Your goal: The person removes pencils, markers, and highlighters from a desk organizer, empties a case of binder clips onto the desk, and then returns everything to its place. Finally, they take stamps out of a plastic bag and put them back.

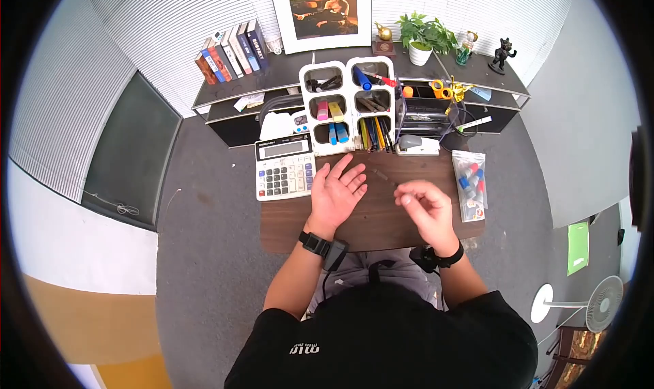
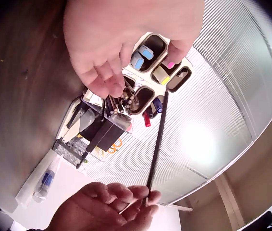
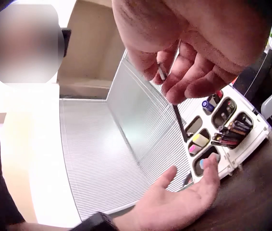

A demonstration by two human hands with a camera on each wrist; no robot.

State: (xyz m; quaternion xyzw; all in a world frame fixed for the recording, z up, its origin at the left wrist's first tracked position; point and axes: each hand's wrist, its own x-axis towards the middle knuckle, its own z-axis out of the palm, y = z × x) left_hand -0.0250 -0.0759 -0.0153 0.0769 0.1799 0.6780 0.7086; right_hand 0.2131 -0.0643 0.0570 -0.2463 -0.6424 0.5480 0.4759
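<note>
My right hand (image 1: 428, 208) is over the right half of the brown desk, its fingertips pinching one end of a slim dark pencil-like stick (image 2: 158, 144). In the left wrist view the stick extends from those fingertips toward the white pen organizer (image 1: 353, 106). Its grey end shows between thumb and fingers in the right wrist view. My left hand (image 1: 335, 197) is held palm up, fingers spread, beside the calculator (image 1: 285, 167) and just in front of the organizer. Nothing lies in that palm. The organizer's compartments hold highlighters (image 1: 335, 111), markers (image 1: 362, 79) and several pencils (image 1: 375, 133).
A clear bag of markers (image 1: 470, 184) lies at the desk's right edge. Behind it stand a white stapler-like item (image 1: 418, 146) and a dark mesh holder (image 1: 426, 116) with orange scissors (image 1: 441, 89). Books (image 1: 231, 52) and a potted plant (image 1: 422, 38) stand on the back shelf.
</note>
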